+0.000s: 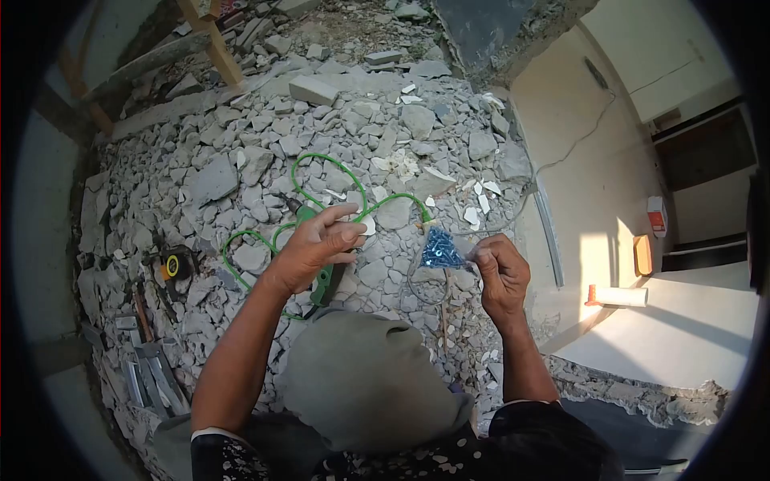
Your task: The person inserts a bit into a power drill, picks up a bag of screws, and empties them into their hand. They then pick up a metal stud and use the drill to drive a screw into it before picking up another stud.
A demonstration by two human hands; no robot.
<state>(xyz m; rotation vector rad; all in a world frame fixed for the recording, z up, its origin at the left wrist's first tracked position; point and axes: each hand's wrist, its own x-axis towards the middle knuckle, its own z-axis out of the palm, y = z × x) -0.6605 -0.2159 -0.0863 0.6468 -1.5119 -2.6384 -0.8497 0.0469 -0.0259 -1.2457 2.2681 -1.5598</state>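
My right hand pinches the corner of a clear bag of screws, which look blue and metallic. The bag hangs or rests just to the left of those fingers, over the rubble. To the left, my left hand is open, its fingers apart and slightly bent, with nothing seen in it. Beneath and beside that hand lies a green power tool, partly hidden by the hand and wrist. A green cord loops around it and runs to a connector close to the bag.
Broken concrete rubble covers the ground. At left lie a yellow-and-black tape measure, a hammer-like tool and metal channel pieces. A metal strip borders the pale floor at right, where a white roll lies. Grey-green cloth fills the lower middle.
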